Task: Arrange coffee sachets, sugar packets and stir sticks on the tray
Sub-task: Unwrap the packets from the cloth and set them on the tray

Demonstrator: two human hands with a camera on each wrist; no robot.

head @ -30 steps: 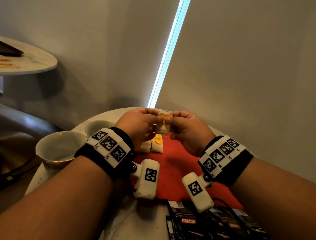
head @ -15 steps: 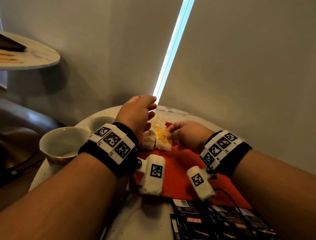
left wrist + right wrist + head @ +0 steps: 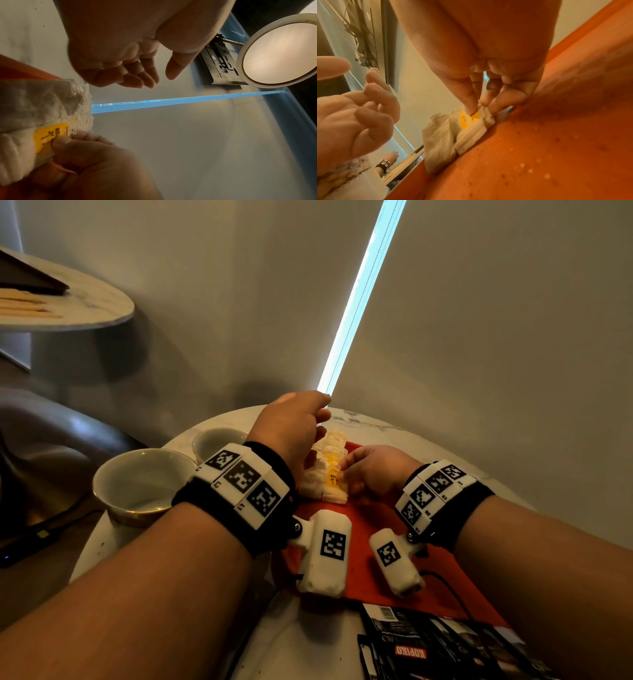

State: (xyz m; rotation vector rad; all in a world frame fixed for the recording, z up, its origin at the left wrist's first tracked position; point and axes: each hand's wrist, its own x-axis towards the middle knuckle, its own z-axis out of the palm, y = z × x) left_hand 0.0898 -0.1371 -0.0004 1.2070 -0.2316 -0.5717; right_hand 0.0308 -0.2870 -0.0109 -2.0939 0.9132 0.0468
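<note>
On the red tray (image 3: pixel 363 546), at its far end, a row of white sugar packets (image 3: pixel 323 474) lies side by side, some bearing a yellow label (image 3: pixel 49 136). The right hand (image 3: pixel 375 474) is down on the nearest-right packet — its grip pinches the labelled packet, thumb tip (image 3: pixel 471 108) pressed onto the yellow patch and the other fingers curled against the packet's edge, low on the tray. The left hand (image 3: pixel 291 429) hovers above and just left of the row, touching nothing; its grip is loose, fingers (image 3: pixel 137 78) half curled with the thumb held apart, and it carries nothing. The tray rests on a round pale surface (image 3: pixel 308 645). At the near edge of that surface, partly over the tray's near rim, black coffee sachets (image 3: pixel 428 645) lie fanned and overlapping. Two white cups (image 3: pixel 137 484) stand to the left of the tray, one behind the other. Further left, on a separate round table (image 3: pixel 85 309), lie thin wooden stir sticks (image 3: pixel 24 302) — well apart from the tray.
</note>
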